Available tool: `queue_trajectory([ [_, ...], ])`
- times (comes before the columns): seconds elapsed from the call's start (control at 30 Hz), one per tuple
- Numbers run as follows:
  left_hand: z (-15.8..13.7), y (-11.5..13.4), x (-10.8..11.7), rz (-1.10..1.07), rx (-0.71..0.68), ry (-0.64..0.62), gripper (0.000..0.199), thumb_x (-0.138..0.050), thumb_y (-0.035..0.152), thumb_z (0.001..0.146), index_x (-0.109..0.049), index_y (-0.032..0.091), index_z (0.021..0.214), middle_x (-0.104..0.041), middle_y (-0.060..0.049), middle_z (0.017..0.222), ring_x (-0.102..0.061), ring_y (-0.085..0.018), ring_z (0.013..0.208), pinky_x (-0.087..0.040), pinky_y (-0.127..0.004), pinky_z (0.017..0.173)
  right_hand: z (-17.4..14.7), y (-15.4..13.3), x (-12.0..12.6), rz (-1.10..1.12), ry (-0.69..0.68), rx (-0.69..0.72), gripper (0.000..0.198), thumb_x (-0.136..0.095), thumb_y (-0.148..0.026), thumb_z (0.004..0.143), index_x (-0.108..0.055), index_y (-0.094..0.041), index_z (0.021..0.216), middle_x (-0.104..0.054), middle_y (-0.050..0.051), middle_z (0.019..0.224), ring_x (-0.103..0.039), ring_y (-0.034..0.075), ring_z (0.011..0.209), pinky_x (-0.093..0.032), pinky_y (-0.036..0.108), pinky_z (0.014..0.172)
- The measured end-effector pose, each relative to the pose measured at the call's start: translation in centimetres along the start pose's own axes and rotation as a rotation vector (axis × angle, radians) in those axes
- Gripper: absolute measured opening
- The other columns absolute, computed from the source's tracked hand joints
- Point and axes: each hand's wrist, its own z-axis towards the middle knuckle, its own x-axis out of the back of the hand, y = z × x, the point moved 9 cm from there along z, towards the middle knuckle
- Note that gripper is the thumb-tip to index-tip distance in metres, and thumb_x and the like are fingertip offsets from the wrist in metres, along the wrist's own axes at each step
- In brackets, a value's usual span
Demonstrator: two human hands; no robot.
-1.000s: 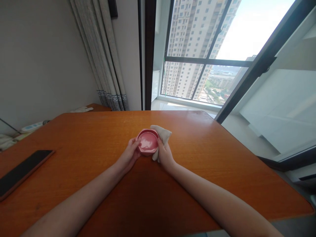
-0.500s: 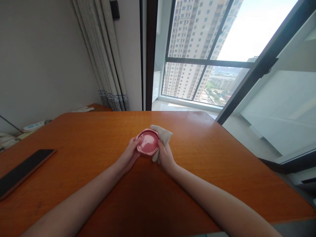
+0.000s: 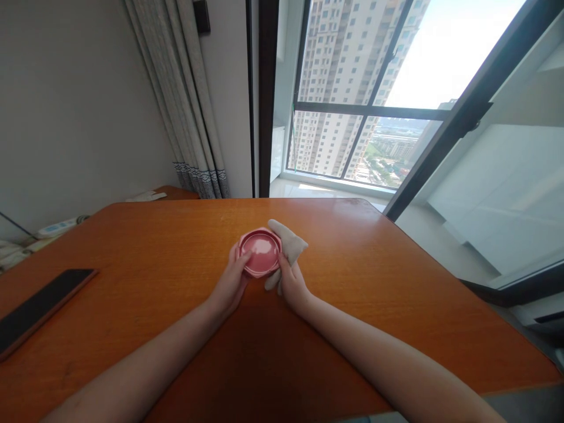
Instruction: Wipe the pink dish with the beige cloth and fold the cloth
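Daylight came through a tall window (image 3: 335,141) beyond the brown wooden table (image 3: 189,235) before us. Over the middle of that table we had a glossy pink dish (image 3: 261,252), its hollow turned toward us; whether its base touched the wood, we could not tell. Our left hand (image 3: 230,276) gripped the left side of the dish, thumb over the rim and onto the inner face, the fingers mostly hidden behind. Our right hand (image 3: 293,285) was closed on a pale cloth (image 3: 291,239) at the opposite side, its thumb at the rim, with cloth showing beyond the dish and below it. We judged that good handling meant letting the left hand bear the dish firmly while the right pressed the cloth evenly against the edge, never hard enough to make the smooth rim slip. A low hold over the table seemed wise, and gathering in the loose corner of cloth would likely give better control. Farther out, a flat black slab (image 3: 44,305) lay on the table at our left, well apart from both hands, and a grey curtain (image 3: 180,117) hung past the far edge.
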Motion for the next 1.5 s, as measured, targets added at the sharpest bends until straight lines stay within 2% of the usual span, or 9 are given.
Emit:
queue_trajectory([
  [0.17,0.3,-1.4,0.8,0.170,0.156,-0.052,0.042,-0.063,0.038,0.074,-0.057,0.019,0.111,-0.063,-0.007,0.108,-0.059,-0.022,0.095,-0.050,-0.030,0.075,1.1,-1.6,1.1,-0.081,-0.009,0.132,0.038,-0.053,-0.046,0.079,-0.063,-0.022,0.107,-0.063,0.003,0.114,-0.052,0.022,0.114,-0.034,0.037,0.104],
  [0.37,0.7,0.2,1.8,0.065,-0.003,0.117,0.031,-0.061,0.036,0.075,-0.063,0.015,0.097,-0.066,-0.004,0.096,-0.059,-0.018,0.092,-0.048,-0.027,0.082,1.6,2.9,1.8,0.096,0.083,-0.252,0.040,-0.052,-0.049,0.078,-0.066,-0.018,0.097,-0.069,0.006,0.102,-0.058,0.025,0.107,-0.043,0.038,0.096],
  [0.47,0.7,0.5,2.9,-0.049,-0.044,0.244,0.032,-0.058,0.038,0.077,-0.059,0.021,0.104,-0.064,-0.001,0.103,-0.058,-0.017,0.095,-0.050,-0.028,0.080,1.2,4.0,0.1,0.167,-0.027,-0.341,0.036,-0.061,-0.044,0.072,-0.065,-0.017,0.096,-0.070,0.006,0.099,-0.060,0.025,0.103,-0.046,0.039,0.092],
  [0.6,1.0,0.6,4.2,-0.062,-0.090,0.310,0.034,-0.056,0.041,0.079,-0.056,0.024,0.109,-0.061,0.000,0.106,-0.058,-0.016,0.096,-0.052,-0.027,0.078,0.3,4.5,-1.9,0.206,-0.113,-0.325,0.037,-0.069,-0.040,0.066,-0.064,-0.020,0.097,-0.069,0.003,0.104,-0.060,0.025,0.105,-0.046,0.039,0.093],
  [0.73,1.3,0.7,3.8,0.050,-0.127,0.214,0.039,-0.063,0.033,0.074,-0.054,0.022,0.110,-0.059,-0.001,0.109,-0.055,-0.016,0.100,-0.049,-0.025,0.082,0.3,5.2,-1.1,0.281,0.043,-0.371,0.031,-0.063,-0.032,0.069,-0.063,-0.020,0.098,-0.070,0.002,0.101,-0.061,0.023,0.104,-0.047,0.037,0.092],
  [0.97,1.0,-1.5,3.5,0.124,0.104,0.216,0.038,-0.059,0.043,0.076,-0.055,0.025,0.110,-0.058,-0.002,0.110,-0.057,-0.017,0.090,-0.051,-0.026,0.063,1.2,4.2,0.4,0.300,0.138,-0.377,0.022,-0.056,-0.027,0.071,-0.062,-0.019,0.091,-0.072,0.003,0.088,-0.065,0.022,0.090,-0.053,0.034,0.081],
  [1.2,2.1,1.0,4.8,0.073,-0.154,0.274,0.030,-0.059,0.038,0.075,-0.062,0.020,0.099,-0.064,-0.001,0.099,-0.057,-0.014,0.088,-0.047,-0.023,0.077,0.5,5.0,-1.1,0.219,0.004,-0.328,0.034,-0.062,-0.037,0.071,-0.061,-0.022,0.102,-0.068,0.004,0.106,-0.059,0.024,0.106,-0.046,0.039,0.093],
  [1.37,2.5,0.4,4.1,0.178,-0.001,0.174,0.030,-0.064,0.032,0.067,-0.062,0.013,0.090,-0.063,-0.002,0.079,-0.055,-0.014,0.070,-0.044,-0.022,0.060,1.3,2.9,0.9,0.036,0.087,-0.178,0.038,-0.062,-0.043,0.073,-0.061,-0.023,0.106,-0.064,0.002,0.114,-0.053,0.023,0.114,-0.038,0.040,0.102],
  [1.5,2.3,-0.6,4.1,0.172,0.122,0.180,0.035,-0.061,0.034,0.070,-0.058,0.016,0.100,-0.063,-0.001,0.085,-0.056,-0.013,0.068,-0.042,-0.020,0.054,1.8,3.1,1.3,0.015,0.071,-0.214,0.036,-0.062,-0.044,0.073,-0.062,-0.023,0.103,-0.065,0.002,0.112,-0.055,0.024,0.112,-0.040,0.040,0.100],
])
